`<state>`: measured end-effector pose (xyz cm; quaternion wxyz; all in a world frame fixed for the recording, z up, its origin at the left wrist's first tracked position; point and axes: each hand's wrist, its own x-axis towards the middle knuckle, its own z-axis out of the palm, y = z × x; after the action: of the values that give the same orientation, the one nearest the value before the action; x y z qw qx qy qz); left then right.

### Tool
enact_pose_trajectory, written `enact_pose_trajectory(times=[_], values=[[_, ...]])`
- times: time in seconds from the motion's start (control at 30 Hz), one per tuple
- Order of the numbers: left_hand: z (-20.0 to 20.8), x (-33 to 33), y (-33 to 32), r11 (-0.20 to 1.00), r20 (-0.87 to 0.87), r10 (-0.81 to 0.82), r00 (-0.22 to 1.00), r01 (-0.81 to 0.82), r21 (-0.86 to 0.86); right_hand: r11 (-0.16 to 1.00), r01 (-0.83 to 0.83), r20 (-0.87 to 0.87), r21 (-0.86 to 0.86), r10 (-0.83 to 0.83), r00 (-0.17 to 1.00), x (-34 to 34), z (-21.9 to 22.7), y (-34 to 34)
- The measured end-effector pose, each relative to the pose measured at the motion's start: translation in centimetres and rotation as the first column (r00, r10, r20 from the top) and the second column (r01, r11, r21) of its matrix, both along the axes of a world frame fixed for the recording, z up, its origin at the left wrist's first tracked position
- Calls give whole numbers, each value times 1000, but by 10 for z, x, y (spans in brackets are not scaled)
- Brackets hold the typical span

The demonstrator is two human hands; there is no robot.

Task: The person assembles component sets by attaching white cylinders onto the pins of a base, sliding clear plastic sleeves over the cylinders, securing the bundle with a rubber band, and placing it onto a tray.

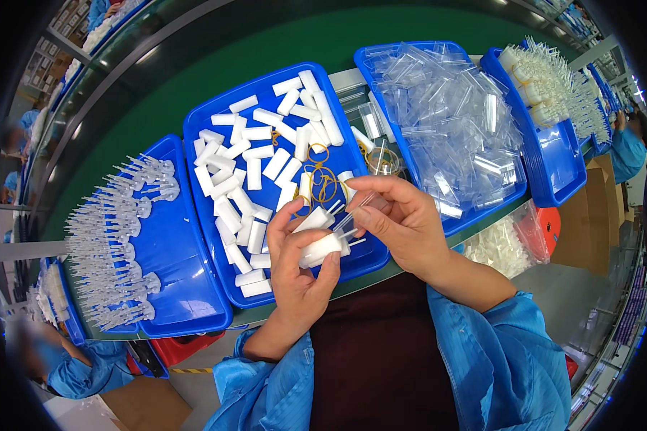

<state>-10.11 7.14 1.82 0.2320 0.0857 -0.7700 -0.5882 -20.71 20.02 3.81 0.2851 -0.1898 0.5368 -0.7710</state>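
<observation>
You hold parts in both hands over the near right corner of the blue tray [219,100].
Your left hand [295,284] curls its fingers and thumb round a white cylinder [319,250], presumably to steady it; your right hand [410,226] pinches a clear plastic piece [346,225] just beside it, thumb and forefinger only, probably to spare the thin wall. Rubber bands [325,176] lie toward the tray's right edge, seemingly kept within reach.
</observation>
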Motion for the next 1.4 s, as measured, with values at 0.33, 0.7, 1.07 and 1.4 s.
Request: enact_pose_trajectory(times=[0.33,0.7,1.07,1.4], values=[[-2,0,0,999,-8,31,999,-31,-16,999,-54,47,-6,54,997,0,-4,0],[-4,0,2,987,-12,14,1000,-12,158,997,-53,135,-49,59,989,3,-9,2],[-7,-2,5,982,-37,62,997,-54,183,995,0,101,-97,9,995,10,-14,3],[-17,-4,6,953,-94,74,993,-42,301,1000,25,-28,-5,-25,999,10,-10,1]])
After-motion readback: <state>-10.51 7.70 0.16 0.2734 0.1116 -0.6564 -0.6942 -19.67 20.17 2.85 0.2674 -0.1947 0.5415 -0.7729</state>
